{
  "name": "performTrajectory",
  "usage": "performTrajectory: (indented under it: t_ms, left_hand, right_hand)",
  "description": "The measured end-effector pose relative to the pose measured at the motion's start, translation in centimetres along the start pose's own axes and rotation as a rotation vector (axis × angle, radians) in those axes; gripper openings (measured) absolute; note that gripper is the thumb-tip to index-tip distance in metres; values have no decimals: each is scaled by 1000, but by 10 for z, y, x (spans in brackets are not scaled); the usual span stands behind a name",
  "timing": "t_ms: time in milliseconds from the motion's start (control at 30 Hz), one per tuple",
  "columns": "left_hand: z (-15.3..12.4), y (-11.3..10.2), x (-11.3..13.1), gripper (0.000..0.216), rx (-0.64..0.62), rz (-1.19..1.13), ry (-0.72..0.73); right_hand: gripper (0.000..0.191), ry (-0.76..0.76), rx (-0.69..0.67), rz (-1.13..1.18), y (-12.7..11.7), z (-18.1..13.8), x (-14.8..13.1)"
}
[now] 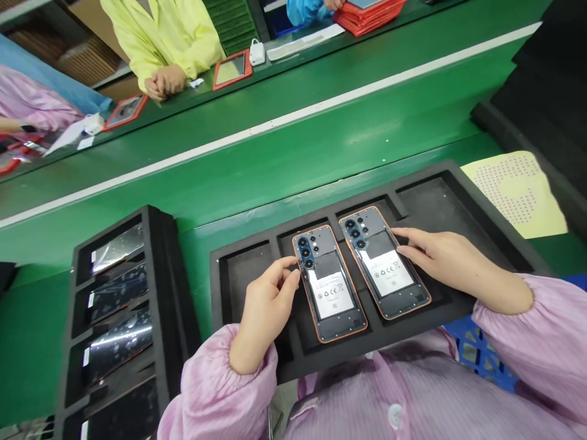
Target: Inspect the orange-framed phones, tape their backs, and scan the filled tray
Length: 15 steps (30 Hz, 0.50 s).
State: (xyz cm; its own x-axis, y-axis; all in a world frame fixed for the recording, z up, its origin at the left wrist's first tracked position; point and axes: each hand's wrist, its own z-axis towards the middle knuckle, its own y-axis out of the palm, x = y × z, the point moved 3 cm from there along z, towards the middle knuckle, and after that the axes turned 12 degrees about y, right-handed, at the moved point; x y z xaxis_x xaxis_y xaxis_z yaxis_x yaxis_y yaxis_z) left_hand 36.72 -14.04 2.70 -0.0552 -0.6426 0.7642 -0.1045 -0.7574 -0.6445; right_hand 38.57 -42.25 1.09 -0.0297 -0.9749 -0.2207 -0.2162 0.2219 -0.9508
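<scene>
Two smartphones without back covers are side by side over a black foam tray (243, 275), screens down. Both have orange frames, blue camera rings and white battery labels. My left hand (271, 299) pinches the left edge of the left smartphone (330, 284), near its cameras, with thumb and index finger. On the other side, my right hand (440, 260) has thumb and fingertips closed at the upper right edge of the right smartphone (385, 263). Whether the phones rest fully on the tray or are slightly raised, I cannot tell.
At left stands a stack of black foam trays (156, 293), the top one holding several dark-screened phones. A yellow dotted sheet (518, 192) lies right of my tray. Across the green bench (275, 153), people sit by red-framed items (232, 69). Dark foam stacks (550, 91) rise at right.
</scene>
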Motion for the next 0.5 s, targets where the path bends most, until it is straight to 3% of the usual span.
performTrajectory:
  t_ms: [200,400,500]
  left_hand:
    - [2,-3,5,16,31,63,205]
    - [1,-13,1,20,156,7,289]
    - [-1,-11,1,21,121,72,286]
  right_hand:
    - [43,-106,77,117,-3,-2,0]
    - [51,7,78,192,-12,2,-6]
    - [49,16,91,218,-1,2,1]
